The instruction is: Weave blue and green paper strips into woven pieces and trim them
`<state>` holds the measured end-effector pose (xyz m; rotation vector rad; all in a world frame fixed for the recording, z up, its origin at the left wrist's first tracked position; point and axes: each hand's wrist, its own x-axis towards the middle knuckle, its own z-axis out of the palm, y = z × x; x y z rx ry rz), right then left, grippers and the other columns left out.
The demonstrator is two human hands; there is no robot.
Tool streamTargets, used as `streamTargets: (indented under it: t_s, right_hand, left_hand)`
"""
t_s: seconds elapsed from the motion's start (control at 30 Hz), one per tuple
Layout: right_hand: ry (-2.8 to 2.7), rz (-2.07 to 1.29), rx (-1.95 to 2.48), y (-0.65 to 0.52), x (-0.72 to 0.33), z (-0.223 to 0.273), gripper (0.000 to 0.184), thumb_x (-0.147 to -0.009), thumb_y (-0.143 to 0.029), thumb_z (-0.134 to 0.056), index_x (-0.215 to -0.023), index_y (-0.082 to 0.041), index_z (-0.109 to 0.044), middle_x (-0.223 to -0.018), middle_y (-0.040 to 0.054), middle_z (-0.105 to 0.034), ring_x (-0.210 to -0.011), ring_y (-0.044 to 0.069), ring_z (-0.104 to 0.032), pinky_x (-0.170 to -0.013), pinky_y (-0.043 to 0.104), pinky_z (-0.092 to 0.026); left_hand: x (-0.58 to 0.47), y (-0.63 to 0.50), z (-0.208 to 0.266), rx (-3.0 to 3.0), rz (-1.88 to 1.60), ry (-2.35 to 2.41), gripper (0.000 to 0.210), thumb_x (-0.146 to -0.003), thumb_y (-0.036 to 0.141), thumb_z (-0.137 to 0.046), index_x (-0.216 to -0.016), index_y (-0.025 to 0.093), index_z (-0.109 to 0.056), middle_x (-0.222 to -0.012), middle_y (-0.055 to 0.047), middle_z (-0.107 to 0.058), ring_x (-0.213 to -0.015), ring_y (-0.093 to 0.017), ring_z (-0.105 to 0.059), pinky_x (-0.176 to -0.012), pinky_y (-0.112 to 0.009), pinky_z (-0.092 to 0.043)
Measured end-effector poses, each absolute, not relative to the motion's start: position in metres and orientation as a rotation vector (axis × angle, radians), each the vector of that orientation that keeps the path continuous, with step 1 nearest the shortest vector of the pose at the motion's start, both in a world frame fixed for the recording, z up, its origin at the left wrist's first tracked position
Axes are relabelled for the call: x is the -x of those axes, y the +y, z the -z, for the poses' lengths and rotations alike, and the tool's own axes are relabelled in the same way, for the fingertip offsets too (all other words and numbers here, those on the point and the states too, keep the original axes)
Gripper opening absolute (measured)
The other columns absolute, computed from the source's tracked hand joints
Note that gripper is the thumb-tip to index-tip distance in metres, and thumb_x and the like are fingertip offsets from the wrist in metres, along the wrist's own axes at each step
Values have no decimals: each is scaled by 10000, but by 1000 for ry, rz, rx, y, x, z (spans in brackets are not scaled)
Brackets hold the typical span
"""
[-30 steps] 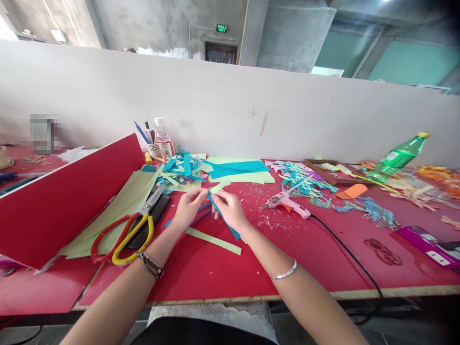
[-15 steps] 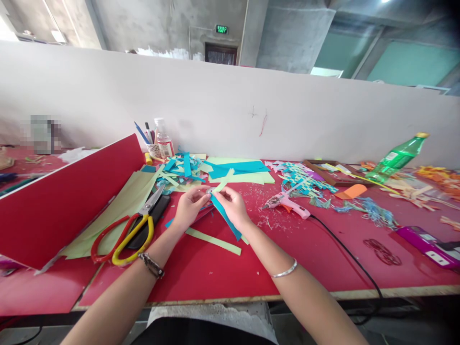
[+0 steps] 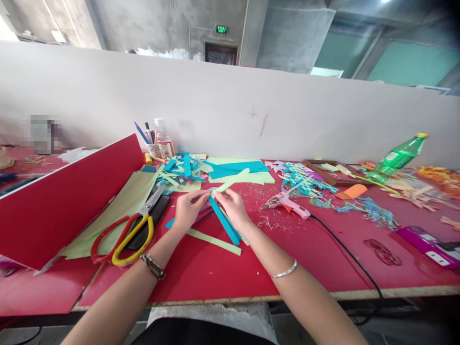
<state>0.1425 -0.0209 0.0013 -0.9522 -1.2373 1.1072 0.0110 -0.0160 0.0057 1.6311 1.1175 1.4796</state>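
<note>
My left hand [image 3: 189, 207] and my right hand [image 3: 232, 207] meet over the red tabletop, fingertips pinched close together. Between them they grip the end of a pale green paper strip [image 3: 233, 179], which points up and right. A blue paper strip [image 3: 225, 223] runs down and right from the same fingertips. Where the strips cross is partly covered by my fingers, so I cannot tell how they join. Below my hands a loose pale green strip [image 3: 215, 241] lies on the table, with more blue strips partly hidden behind my left hand.
Large scissors [image 3: 145, 213] with red and yellow handles lie at left, over a black object. Cut paper scraps [image 3: 185, 167] pile up behind my hands. A pink glue gun [image 3: 287, 203] with a black cord rests at right, near woven paper pieces [image 3: 305, 184] and a tilted green bottle [image 3: 397, 157].
The pale green strip has swung to the right and more of it shows beyond my fingers. The blue strip looks narrower and has shifted slightly. My hands stay nearly in place.
</note>
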Motion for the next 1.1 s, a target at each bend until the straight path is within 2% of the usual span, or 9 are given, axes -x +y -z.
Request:
streamTargets:
  t_s: [0.53, 0.7, 0.83, 0.93, 1.1]
  right_hand:
    - [-1160, -1045, 948, -21, -143, -1, 241, -669, -403, -616, -674, -166, -567, -622, 0, -591, -604, 123, -566, -628, 268, -469]
    - [-1194, -1038, 942, -22, -144, -3, 239, -681, -405, -604, -669, -167, -582, -646, 8, -612, -636, 131, -577, -652, 275, -463]
    - [-1183, -1042, 935, -23, -143, -5, 238, -661, -400, -621, -649, -166, -581, -630, 6, -611, -634, 130, -572, -650, 271, -458]
    - [-1153, -1055, 930, -22, -142, -4, 233, -659, -391, -625, -649, -163, -578, -623, 1, -609, -614, 119, -567, -634, 259, -458]
    - [-1112, -1087, 889, -22, -141, -4, 206, -666, -362, -627, -645, -164, -576, -595, -14, -599, -579, 103, -561, -613, 244, -452]
  left_hand:
    - [-10, -13, -1, -1750, -1465, 1087, 209, -717, 300, -582, -847, 181, -694, -805, -23, -704, -695, -178, -628, -668, -271, -495]
    - [-10, -15, -4, -1711, -1442, 1062, 251, -726, 336, -565, -873, 171, -683, -864, -37, -697, -793, -202, -626, -725, -288, -486]
    - [-10, -14, -3, -1728, -1450, 1122, 235, -726, 331, -560, -818, 153, -683, -786, -36, -700, -710, -186, -623, -679, -275, -487]
    - [-10, -13, -1, -1739, -1472, 1104, 231, -726, 328, -569, -856, 156, -654, -773, -25, -685, -662, -153, -609, -640, -244, -482]
    - [-9, -13, 1, -1774, -1496, 1030, 169, -727, 295, -575, -818, 159, -620, -750, -12, -660, -683, -129, -598, -648, -214, -474]
